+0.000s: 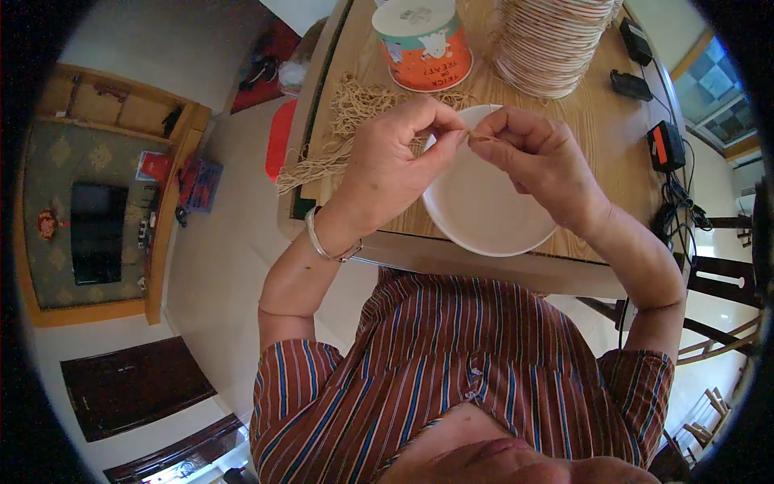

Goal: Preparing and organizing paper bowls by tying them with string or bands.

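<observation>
Filling the far middle of the view, the wooden table (625, 153) carries everything within reach of the two hands. Near its front edge sits the white bowl (488, 214), its far part crossed by fingers, so that stretch of rim is partly hidden and its depth is hard to judge. Far and to the right rises a stack (552, 52) of pale, thin-edged layers, cut off at the top of the view; what the layers are made of cannot be told. A loose heap of tan string (355, 105) lies to the left of the bowl, with ends trailing toward the table's left edge, and the left wrist and hand cover part of it. Just beyond stands an orange and green tub (426, 63), well to the left of the stack.

The left hand (391, 157) and the right hand (544, 157) meet over the far part of the bowl, their fingertips almost touching. Each grip is narrow, thumb against forefinger, and a fine strand (469, 136) seems to be pinched between them. It lies right at both grips, so neither hand is nearer to it, though the left is much closer to the heap. The strand seems to run left to right across the small gap, but its true line, its ends and any knot are too small or too covered by the fingers to make out
</observation>
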`<state>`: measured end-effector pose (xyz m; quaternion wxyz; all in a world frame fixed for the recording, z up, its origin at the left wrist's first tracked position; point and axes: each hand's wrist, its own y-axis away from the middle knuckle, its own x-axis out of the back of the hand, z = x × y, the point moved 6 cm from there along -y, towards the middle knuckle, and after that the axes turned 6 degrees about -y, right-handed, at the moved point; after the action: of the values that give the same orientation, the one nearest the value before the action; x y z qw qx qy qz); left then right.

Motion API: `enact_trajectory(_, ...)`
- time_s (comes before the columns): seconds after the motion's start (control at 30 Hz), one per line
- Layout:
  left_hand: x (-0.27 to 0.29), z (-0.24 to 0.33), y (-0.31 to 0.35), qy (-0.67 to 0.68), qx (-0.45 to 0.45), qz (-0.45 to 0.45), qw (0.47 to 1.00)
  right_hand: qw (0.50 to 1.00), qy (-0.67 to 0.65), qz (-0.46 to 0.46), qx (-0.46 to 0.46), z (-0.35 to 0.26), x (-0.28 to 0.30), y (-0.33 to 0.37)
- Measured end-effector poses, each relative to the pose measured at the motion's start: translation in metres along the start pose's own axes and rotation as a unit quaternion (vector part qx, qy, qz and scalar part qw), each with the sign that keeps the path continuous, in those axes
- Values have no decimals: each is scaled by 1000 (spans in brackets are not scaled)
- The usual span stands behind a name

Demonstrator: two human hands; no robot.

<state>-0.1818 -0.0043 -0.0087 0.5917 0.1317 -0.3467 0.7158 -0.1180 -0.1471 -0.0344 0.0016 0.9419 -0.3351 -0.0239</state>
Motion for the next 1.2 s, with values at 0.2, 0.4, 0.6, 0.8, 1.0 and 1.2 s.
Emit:
enact_trajectory(0.2, -7, -13, 1, 113, 81, -19, 990, 999, -48, 1, -18, 10, 2, 0)
enact_trajectory(0.4, -6, -11, 1, 199, 90, -33, 975, 995, -87, -7, -38, 10, -1, -1)
enact_trajectory(0.6, 11, -16, -2, 28, 3, 35, 999, 997, -77, -11, -18, 9, 2, 1)
enact_trajectory(0.8, 20, -20, -4, 92, 50, 61, 993, 997, -78, -24, -17, 9, 2, 1)
enact_trajectory(1.0, -6, -10, -3, 132, 3, -44, 990, 995, -96, -28, -13, 6, 0, 1)
enact_trajectory(1.2, -13, -13, 0, 195, 54, -110, 973, 996, -80, -37, -7, 8, 1, 0)
